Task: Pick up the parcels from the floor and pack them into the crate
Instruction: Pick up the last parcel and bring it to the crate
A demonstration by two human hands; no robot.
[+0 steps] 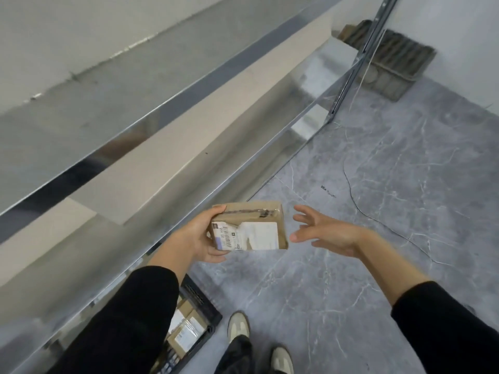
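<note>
— So, where's the parcel?
— Just one, up over the floor. The left hand grips its left end. Its long axis runs left to right, labelled face up towards the camera.
— And the right hand?
— Fingers spread wide, just beside the right end, not touching.
— The crate?
— One, black, low left. At least three packed parcels show; a sleeve hides the rest.

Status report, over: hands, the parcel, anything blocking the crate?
Left grip holds the parcel, off the floor. Right grip open beside it, not touching. Crate partly hidden under left sleeve, parcels inside; nothing visible in the way.
</note>
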